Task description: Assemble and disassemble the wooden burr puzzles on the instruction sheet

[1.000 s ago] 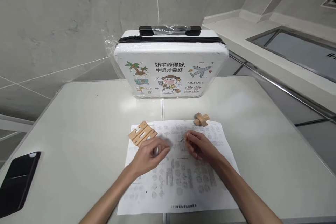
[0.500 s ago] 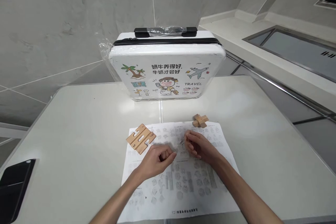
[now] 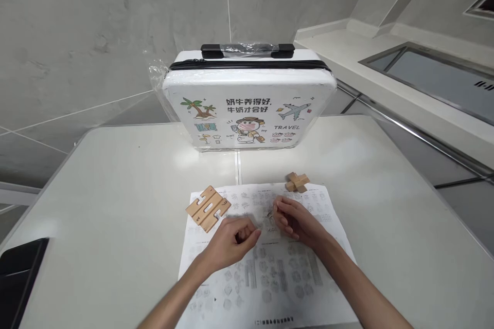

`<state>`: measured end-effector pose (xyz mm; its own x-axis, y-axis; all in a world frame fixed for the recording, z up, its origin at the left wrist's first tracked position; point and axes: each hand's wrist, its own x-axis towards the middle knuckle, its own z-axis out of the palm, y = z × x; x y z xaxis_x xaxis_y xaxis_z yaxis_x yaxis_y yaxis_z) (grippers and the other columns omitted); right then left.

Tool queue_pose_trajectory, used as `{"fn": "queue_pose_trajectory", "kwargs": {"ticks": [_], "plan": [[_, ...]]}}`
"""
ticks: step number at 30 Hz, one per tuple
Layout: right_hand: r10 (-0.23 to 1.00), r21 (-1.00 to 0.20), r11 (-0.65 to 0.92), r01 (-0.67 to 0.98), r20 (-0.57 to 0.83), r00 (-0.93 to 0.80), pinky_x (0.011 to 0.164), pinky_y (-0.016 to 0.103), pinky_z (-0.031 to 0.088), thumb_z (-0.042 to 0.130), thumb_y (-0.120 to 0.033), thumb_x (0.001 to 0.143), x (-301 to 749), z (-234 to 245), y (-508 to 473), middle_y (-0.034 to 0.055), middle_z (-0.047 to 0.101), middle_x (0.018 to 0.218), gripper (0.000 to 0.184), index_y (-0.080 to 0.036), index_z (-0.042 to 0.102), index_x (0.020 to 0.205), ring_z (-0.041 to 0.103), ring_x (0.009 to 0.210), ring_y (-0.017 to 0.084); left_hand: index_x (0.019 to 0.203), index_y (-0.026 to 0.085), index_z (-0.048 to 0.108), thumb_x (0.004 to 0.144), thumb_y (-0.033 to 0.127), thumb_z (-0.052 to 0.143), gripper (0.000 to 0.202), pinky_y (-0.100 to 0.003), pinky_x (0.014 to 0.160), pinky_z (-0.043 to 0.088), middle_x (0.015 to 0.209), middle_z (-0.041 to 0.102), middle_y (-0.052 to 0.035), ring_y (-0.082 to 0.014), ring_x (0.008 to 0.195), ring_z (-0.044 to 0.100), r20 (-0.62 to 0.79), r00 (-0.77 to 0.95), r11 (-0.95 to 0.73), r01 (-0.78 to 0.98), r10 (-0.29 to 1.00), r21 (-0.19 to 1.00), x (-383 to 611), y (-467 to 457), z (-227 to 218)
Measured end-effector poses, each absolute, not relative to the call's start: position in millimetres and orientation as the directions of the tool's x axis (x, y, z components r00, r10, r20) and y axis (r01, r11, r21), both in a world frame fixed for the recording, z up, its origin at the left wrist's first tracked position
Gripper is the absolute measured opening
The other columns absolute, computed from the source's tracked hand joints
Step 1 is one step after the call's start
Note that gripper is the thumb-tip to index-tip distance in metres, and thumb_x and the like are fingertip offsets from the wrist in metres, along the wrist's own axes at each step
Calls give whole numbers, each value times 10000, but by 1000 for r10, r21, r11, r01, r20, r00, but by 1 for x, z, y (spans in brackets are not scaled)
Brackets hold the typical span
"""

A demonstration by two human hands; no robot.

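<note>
Loosely curled, my left hand [image 3: 233, 240] rests over a printed paper sheet [image 3: 216, 313] with nothing visible in its fingers. Just beyond it lie flat notched wooden puzzle pieces [image 3: 200, 217], set side by side and marked with numerals. My right hand [image 3: 296, 221] is also curled above the sheet, its fingers bent inward; no object shows in it. A small assembled wooden burr puzzle [image 3: 297, 182], cross-shaped, sits behind the right hand at the sheet's far edge. The two hands are apart from each other and from both wooden items.
A white suitcase [image 3: 247, 87] with cartoon prints and plastic wrap stands at the back of the pale table [image 3: 116, 205]. At the left edge lies a black flat object [image 3: 19, 272]. A counter [image 3: 332, 46] with an inset glass panel runs along the right.
The view has tilted slightly, so everything sits a little lower in the picture. Both hands keep nearly the same curled pose, and the wooden pieces have not moved on the table.
</note>
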<state>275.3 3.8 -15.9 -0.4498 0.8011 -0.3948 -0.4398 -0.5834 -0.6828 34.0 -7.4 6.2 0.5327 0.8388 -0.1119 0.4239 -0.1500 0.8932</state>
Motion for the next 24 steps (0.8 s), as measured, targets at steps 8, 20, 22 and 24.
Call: {"fn": "queue_pose_trajectory", "kwargs": {"ticks": [8, 20, 22, 24], "plan": [[807, -667, -578, -471, -384, -448, 325, 148, 265, 771, -442, 970, 275, -19, 5, -70, 508, 626, 315, -185, 616, 876, 400, 438, 61, 695, 190, 493, 1035, 353, 580, 387, -243, 525, 272, 564, 401, 70, -90, 537, 343, -114, 521, -135, 416, 846, 899, 34, -6, 8], [814, -675, -570, -468, -387, -434, 318, 145, 236, 774, -468, 949, 275, -17, 6, -76, 470, 617, 332, -194, 605, 866, 342, 426, 63, 694, 188, 507, 1037, 358, 576, 388, -244, 527, 276, 564, 408, 67, -91, 530, 342, -98, 519, -149, 413, 849, 899, 34, -6, 9], [818, -654, -567, -500, -373, -439, 306, 142, 216, 761, -471, 953, 276, -16, 7, -86, 431, 597, 329, -196, 609, 854, 282, 414, 61, 694, 187, 513, 1035, 355, 580, 386, -244, 528, 275, 563, 407, 66, -92, 531, 344, -93, 515, -155, 418, 852, 895, 34, -6, 8], [829, -609, -554, -567, -342, -443, 297, 137, 194, 757, -476, 956, 277, -17, 8, -97, 389, 575, 331, -201, 611, 846, 211, 407, 61, 692, 187, 517, 1036, 348, 577, 385, -245, 527, 275, 562, 405, 64, -93, 531, 347, -88, 515, -158, 415, 853, 896, 34, -6, 8]]}}
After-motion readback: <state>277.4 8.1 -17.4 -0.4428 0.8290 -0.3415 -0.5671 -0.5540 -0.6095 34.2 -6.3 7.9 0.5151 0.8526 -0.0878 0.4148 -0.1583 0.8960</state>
